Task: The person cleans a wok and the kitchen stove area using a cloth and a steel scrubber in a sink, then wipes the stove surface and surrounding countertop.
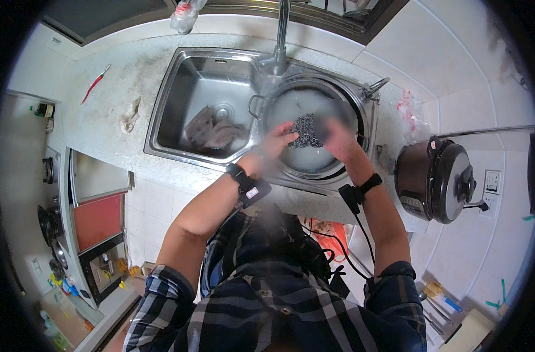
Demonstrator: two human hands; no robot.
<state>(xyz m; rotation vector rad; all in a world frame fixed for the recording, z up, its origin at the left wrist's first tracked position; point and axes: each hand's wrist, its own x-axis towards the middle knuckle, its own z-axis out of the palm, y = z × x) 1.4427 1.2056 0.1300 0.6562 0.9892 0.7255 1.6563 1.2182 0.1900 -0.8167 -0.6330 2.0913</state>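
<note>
A round metal pot point(309, 165) holding cloudy, whitish water sits in the right sink bowl. Over this water is a dark grey-and-white speckled piece point(306, 131), perhaps a coarse cloth or scrubber. The thumb and fingers of my left hand point(279, 140) grip its left edge. At its right edge is my right hand point(340, 140), whose fingers are blurred, so their hold is unclear. A dark, blurred round patch covers the area by those fingertips. In the left sink bowl point(170, 110) lies a wet, crumpled brownish cloth point(212, 130), near the drain.
A chrome faucet point(281, 48) rises behind the two bowls, with a smaller curved tap point(375, 88) at right. An electric pressure cooker point(434, 180) stands on the right counter beside plastic wrap point(412, 112). A red-handled tool point(96, 83) and a rag point(130, 116) lie left.
</note>
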